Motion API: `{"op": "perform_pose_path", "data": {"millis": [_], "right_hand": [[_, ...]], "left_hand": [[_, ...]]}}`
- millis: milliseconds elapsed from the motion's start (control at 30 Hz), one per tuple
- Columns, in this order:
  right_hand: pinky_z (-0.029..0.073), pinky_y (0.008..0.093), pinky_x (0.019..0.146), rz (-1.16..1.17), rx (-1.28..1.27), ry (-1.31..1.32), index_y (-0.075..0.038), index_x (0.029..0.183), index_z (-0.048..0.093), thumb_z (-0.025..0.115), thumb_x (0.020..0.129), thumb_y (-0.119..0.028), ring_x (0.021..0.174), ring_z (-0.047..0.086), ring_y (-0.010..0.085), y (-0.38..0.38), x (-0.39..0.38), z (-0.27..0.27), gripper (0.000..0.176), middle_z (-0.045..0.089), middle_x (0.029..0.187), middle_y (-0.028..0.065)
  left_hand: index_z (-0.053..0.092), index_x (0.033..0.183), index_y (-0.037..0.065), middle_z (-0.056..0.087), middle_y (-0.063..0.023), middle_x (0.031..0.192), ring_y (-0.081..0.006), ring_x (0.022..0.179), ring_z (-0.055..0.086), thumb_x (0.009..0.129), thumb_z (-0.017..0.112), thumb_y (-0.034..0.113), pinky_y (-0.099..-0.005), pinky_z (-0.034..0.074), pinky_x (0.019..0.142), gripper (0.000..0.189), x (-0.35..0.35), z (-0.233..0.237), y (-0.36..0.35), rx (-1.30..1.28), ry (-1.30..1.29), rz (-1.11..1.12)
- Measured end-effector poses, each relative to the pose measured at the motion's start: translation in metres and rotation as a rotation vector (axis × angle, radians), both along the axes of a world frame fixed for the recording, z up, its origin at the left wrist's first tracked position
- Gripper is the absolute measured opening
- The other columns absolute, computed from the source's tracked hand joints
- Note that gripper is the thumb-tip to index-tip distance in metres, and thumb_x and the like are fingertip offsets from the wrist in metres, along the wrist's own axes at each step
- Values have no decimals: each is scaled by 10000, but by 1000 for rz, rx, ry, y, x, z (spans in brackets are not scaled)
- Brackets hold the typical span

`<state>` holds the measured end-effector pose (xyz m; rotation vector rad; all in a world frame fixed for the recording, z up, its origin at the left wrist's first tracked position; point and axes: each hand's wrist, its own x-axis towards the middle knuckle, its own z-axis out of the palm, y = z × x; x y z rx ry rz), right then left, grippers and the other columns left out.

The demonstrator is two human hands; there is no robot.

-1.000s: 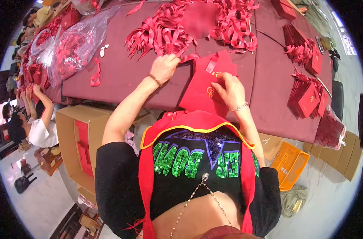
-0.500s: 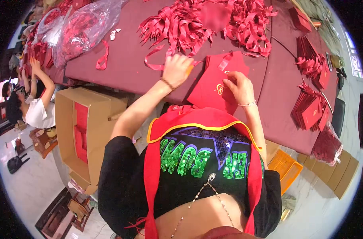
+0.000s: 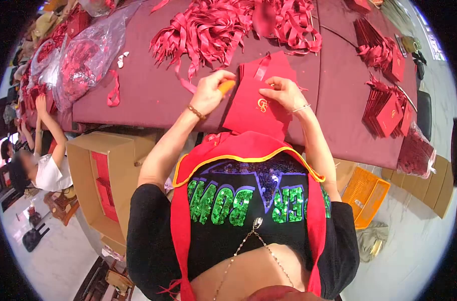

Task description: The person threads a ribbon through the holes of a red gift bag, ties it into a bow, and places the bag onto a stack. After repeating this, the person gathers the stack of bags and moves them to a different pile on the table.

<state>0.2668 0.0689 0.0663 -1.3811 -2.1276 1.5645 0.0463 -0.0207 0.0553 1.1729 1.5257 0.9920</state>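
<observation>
A stack of red paper bags (image 3: 248, 110) with a gold monogram lies at the table's front edge, close to my body. A short red ribbon (image 3: 262, 69) lies across the top of the uppermost bag. My right hand (image 3: 286, 94) is over this bag, thumb and fingertips pinched together near the ribbon; what is between them is too small to tell. Left of the stack, my left hand (image 3: 212, 93) has curled fingers and a yellow cover (image 3: 227, 87) on one digit. A loose red ribbon (image 3: 187, 85) runs from the pile into this hand.
A big heap of red ribbons (image 3: 208, 35) lies beyond my hands. Bundled red bags (image 3: 384, 113) lie on the right, a clear plastic bag (image 3: 88, 60) on the left. A cardboard box (image 3: 130, 145) and an orange crate (image 3: 366, 193) stand below the table. Another person (image 3: 53, 165) works at left.
My left hand has turned, with its fingers and the yellow cover now pointing toward the stack. My right hand has moved slightly up the top bag, toward its ribbon. The whole view has shifted.
</observation>
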Motion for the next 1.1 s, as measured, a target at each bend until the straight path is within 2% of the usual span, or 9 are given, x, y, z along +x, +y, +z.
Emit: {"op": "perform_pose_path", "data": {"millis": [67, 100, 167, 233, 467, 733, 900, 967, 1100], "right_hand": [[441, 216, 691, 29, -28, -32, 23, 983, 591, 664, 778, -189, 753, 543, 68, 0, -2, 3, 304, 609, 831, 17], [441, 216, 691, 29, -29, -34, 23, 983, 591, 664, 778, -189, 753, 543, 68, 0, -2, 0, 304, 609, 831, 17], [441, 217, 687, 16, -101, 108, 17, 989, 595, 651, 787, -175, 756, 542, 62, -1, -2, -6, 285, 611, 831, 14], [441, 219, 690, 24, -94, 97, 13, 1001, 596, 643, 791, -170, 759, 542, 61, -3, -2, -5, 282, 614, 835, 14], [443, 234, 725, 67, 33, 20, 4, 1046, 590, 624, 801, -157, 798, 548, 76, -6, -3, 1, 295, 622, 870, 20], [438, 234, 753, 47, -24, 81, 19, 1063, 581, 621, 798, -144, 829, 541, 75, -8, -2, 0, 314, 622, 905, 30], [433, 227, 761, 38, 6, 93, 31, 1080, 571, 618, 797, -135, 832, 534, 70, -11, -2, 6, 332, 618, 917, 29], [430, 222, 771, 16, -80, 127, 34, 1090, 566, 615, 798, -143, 838, 535, 75, -11, -2, 6, 345, 617, 918, 35], [428, 220, 776, 25, -22, 124, 37, 1100, 560, 609, 802, -149, 840, 537, 81, -11, -1, 5, 355, 617, 912, 40]], "left_hand": [[596, 984, 46, 634, -116, 841, -205, 746, 616, 807, 590, 121, -311, 464, 639, 192, 9, 1, -2, 266, 151, -67], [604, 947, 46, 614, -129, 844, -272, 787, 606, 802, 583, 128, -344, 461, 665, 169, 11, 2, -2, 393, 242, -93], [603, 926, 43, 599, -134, 824, -305, 778, 592, 799, 576, 127, -363, 459, 663, 154, 17, 9, -3, 380, 324, -116], [588, 866, 41, 555, -137, 778, -344, 751, 564, 795, 555, 120, -403, 452, 651, 111, 23, 18, -5, 351, 476, -158], [575, 863, 45, 547, -128, 771, -314, 747, 564, 785, 571, 114, -386, 450, 634, 104, 36, 15, 1, 498, 620, -127], [528, 782, 72, 518, -93, 728, -265, 686, 554, 770, 518, 107, -382, 441, 582, 38, 37, 22, 2, 550, 876, -201], [524, 772, 64, 526, -104, 731, -272, 691, 562, 774, 511, 105, -388, 443, 590, 43, 37, 27, 2, 517, 890, -246], [524, 772, 61, 529, -108, 734, -274, 692, 564, 774, 509, 102, -390, 443, 594, 44, 37, 28, 3, 503, 882, -254], [522, 791, 52, 527, -120, 745, -303, 703, 558, 758, 528, 93, -408, 445, 602, 53, 39, 27, -1, 491, 789, -207]]}}
